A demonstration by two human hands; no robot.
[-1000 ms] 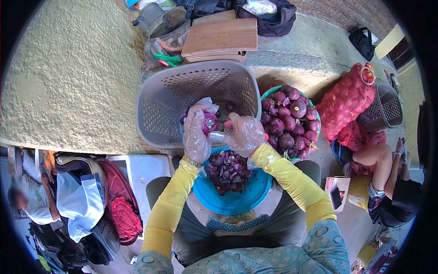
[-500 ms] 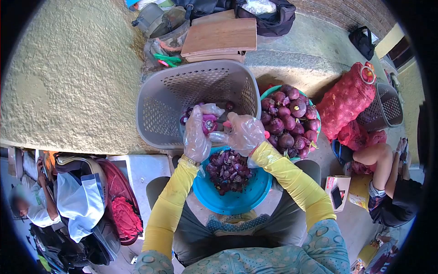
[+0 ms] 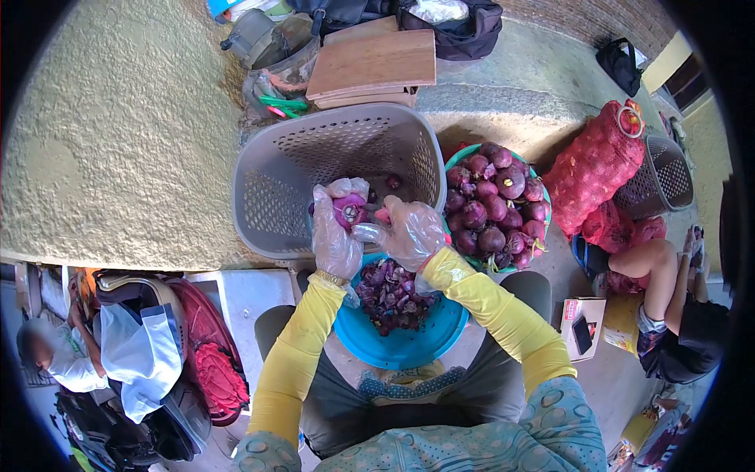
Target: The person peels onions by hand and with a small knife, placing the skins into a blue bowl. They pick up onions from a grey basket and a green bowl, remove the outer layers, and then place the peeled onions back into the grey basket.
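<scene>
My left hand [image 3: 338, 236], in a clear plastic glove, is closed around a peeled red onion [image 3: 349, 211] above the near side of a grey perforated basket [image 3: 271, 149]. Close on its right, my right hand [image 3: 415, 234], gloved too, grips what looks like a small knife with a red handle [image 3: 383, 215]; the fingers cover most of it. A few onions lie in the basket, one small onion [image 3: 393, 182] near its middle. Below my hands, between my legs, a blue basin [image 3: 405, 354] holds dark onion skins [image 3: 393, 299].
Right of the basket stands a green-rimmed tub [image 3: 451, 163] heaped with red onions [image 3: 495, 208]. Farther right are a full red mesh sack [image 3: 594, 165] and a cardboard box [image 3: 583, 315] with a phone on it. Boards [image 3: 370, 63] lie behind the basket. Other people sit at both sides.
The onion in my left hand has turned and moved slightly left and up. My right hand has shifted a little left, still beside it. The whole view has shifted slightly.
</scene>
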